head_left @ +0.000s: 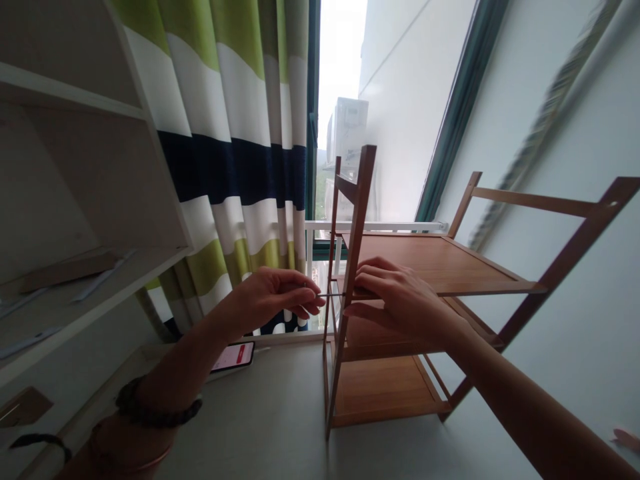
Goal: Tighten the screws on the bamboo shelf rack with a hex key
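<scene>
My left hand (280, 293) is closed in a pinch round a thin metal hex key (327, 295). Most of the key is hidden by the fingers; its shaft runs level to the near side post (354, 247) of a brown wooden shelf rack (400, 257). On the other side of that post, my right hand (395, 293) grips the rack at the edge of its upper board, fingertips against the post. The rack stands upright, with several flat boards between slanting side frames. The contact between key and post is too small to make out.
A phone (235, 357) with a lit screen lies on the white surface (270, 413) at left. A white shelf unit (95, 267) holding flat pieces stands at far left. Behind are a striped curtain (235, 167) and a window (345, 87); a white wall (590, 120) is at right.
</scene>
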### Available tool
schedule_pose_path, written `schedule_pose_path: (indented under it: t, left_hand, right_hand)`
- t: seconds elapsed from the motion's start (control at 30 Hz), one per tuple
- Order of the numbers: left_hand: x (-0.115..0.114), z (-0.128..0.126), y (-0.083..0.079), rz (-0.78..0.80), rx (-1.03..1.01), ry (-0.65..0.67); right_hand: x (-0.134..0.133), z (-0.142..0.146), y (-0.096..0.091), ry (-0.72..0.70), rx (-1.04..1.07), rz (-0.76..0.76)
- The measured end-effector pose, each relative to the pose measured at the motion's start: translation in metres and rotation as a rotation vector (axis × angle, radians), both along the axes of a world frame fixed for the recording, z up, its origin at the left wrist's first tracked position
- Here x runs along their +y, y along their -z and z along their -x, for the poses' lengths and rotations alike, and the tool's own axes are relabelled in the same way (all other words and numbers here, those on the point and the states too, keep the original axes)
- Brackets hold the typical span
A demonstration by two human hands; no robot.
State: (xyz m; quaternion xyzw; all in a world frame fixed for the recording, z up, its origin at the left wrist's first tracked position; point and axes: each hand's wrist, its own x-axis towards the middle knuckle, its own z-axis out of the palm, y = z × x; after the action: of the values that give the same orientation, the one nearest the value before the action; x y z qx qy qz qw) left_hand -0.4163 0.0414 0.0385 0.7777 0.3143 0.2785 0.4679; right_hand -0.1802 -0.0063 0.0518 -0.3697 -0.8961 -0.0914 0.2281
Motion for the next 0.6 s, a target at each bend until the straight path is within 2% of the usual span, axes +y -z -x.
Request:
schedule_pose_path:
  t: [0.07,0.13,0.2,0.27,0.33,0.4,0.5,0.6]
  left_hand:
    - [-0.004,0.000,0.002,-0.211,0.017,-0.085]
    - [-0.007,0.001,0.009,-0.507,0.029,-0.168]
    - [-0.010,0.002,0.019,-0.816,0.006,-0.193]
    - [-0.011,0.003,0.028,-0.980,-0.049,-0.180]
    - [-0.013,0.002,0.032,-0.919,-0.113,-0.176]
    - [-0.014,0.000,0.032,-0.683,-0.171,-0.143]
    - [-0.013,-0.002,0.029,-0.264,-0.270,-0.026]
    - [-0.007,-0.002,0.028,0.006,-0.331,0.044]
  right_hand:
    - [0.001,0.000,0.000,0.001,-0.001,0.000]
    - [0.002,0.000,0.000,0.003,0.001,0.001]
    - [0.003,-0.001,0.000,0.003,0.006,0.006]
    - [0.003,-0.001,0.001,0.001,0.009,0.012]
    - [0.002,0.000,0.001,-0.005,0.010,0.018]
    - [0.001,0.000,0.001,-0.008,0.006,0.025]
    - [-0.001,-0.001,-0.001,-0.007,-0.006,0.032]
    - [-0.002,-0.001,-0.002,-0.003,-0.015,0.029]
